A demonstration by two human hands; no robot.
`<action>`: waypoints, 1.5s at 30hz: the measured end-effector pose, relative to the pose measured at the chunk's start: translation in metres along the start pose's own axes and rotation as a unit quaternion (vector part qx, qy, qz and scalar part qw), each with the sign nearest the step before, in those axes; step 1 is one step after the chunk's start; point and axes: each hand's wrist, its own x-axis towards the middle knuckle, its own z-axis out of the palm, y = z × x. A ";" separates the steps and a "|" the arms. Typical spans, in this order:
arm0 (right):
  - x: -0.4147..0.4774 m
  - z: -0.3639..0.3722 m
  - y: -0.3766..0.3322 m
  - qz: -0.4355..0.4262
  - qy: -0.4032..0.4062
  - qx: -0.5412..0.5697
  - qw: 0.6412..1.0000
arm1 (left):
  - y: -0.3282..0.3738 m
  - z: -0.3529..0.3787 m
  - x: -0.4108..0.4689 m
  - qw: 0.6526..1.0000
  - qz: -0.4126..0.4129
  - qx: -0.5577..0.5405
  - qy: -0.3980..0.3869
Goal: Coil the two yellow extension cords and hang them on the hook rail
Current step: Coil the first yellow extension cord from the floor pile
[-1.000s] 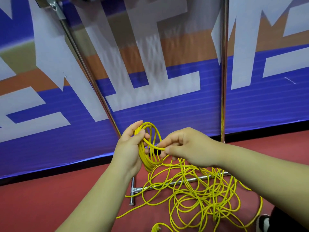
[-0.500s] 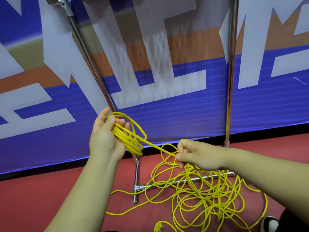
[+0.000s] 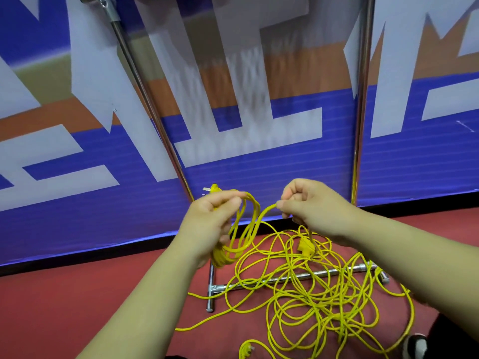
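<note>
Head view: a small coil of yellow cord (image 3: 243, 237) is gripped in the left hand (image 3: 210, 221), fingers (image 3: 224, 198) curled round the loops, with a plug (image 3: 213, 189) poking out just above them. The strand coming off the coil is pinched between thumb and forefinger of the right hand (image 3: 313, 203), held level with the left. A yellow connector (image 3: 307, 248) is seen just below the right hand; hanging or lying, can't be told. The rest is left as a loose tangle (image 3: 324, 307) on the red floor (image 3: 77, 307), draped over a chrome base bar (image 3: 285, 279) in front of a blue banner (image 3: 259, 174). A second plug (image 3: 245, 352) is spotted at the bottom edge.
</note>
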 end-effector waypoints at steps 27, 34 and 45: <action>-0.005 -0.029 0.002 0.006 -0.030 0.004 1.000 | -0.009 -0.030 0.025 0.982 -0.004 -0.107 0.158; -0.007 -0.023 -0.013 -0.007 0.013 0.043 0.999 | -0.011 -0.024 0.018 0.979 -0.042 -0.130 0.148; -0.019 -0.007 -0.025 -0.011 -0.134 -0.009 0.991 | -0.005 -0.002 0.005 0.993 0.064 0.099 -0.021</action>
